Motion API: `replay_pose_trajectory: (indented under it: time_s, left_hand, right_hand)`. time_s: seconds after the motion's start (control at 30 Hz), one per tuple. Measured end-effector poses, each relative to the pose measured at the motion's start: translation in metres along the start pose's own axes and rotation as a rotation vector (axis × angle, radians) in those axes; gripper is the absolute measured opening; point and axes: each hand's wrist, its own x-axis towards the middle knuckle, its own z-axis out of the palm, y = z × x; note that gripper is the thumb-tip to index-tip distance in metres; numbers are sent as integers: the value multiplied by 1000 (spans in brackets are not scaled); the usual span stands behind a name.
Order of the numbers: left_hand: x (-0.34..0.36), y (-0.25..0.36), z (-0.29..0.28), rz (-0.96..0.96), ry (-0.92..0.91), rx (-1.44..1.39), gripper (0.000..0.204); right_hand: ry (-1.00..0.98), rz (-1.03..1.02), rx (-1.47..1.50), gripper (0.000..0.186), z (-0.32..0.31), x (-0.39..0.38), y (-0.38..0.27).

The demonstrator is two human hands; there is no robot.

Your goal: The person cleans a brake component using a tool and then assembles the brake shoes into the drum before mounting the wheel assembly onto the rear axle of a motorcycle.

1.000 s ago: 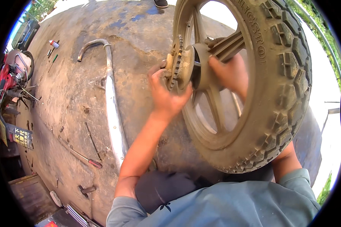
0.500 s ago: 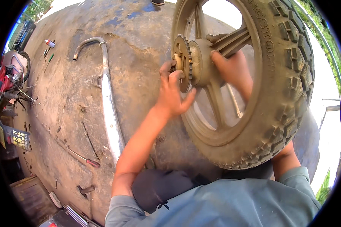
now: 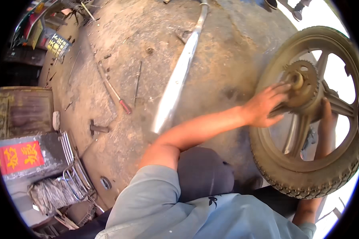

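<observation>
A spoked motorcycle wheel (image 3: 281, 165) with a knobbly tyre stands tilted at the right, its sprocket side facing up and toward me. My left hand (image 3: 266, 104) reaches to the toothed sprocket (image 3: 310, 81). Its fingers are stretched out and slightly apart, somewhat blurred, with the tips near the round collar (image 3: 295, 79) at the sprocket's middle. My right hand (image 3: 327, 112) comes up behind the rim and grips the wheel by the hub and a spoke. The sprocket side and spokes hide part of its fingers.
A shiny exhaust pipe (image 3: 179, 75) lies on the stained floor. Left of it are a red-handled screwdriver (image 3: 125, 106), a thin rod (image 3: 138, 79) and a hammer (image 3: 99, 128). A metal rack (image 3: 73, 175) stands lower left. A person's shoes (image 3: 297, 12) show at the top right.
My view has swung left, so the wheel sits farther right. The wheel's sprocket face now shows more fully. My left fingers have straightened from their curl around the sprocket's middle.
</observation>
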Motion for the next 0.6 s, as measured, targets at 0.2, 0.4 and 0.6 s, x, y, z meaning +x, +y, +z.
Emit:
replay_pose_trajectory:
  time_s: [0.2, 0.4, 0.6]
  left_hand:
    - [-93, -11, -72, -346, 306, 204, 24]
    - [-298, -56, -245, -1099, 1083, 605, 31]
    - [-421, -73, -341, -1596, 782, 1040, 50]
  right_hand:
    - [79, 55, 18, 42, -48, 15, 46]
    - [82, 90, 11, 44, -62, 24, 58]
    - [51, 108, 39, 46, -46, 38, 70]
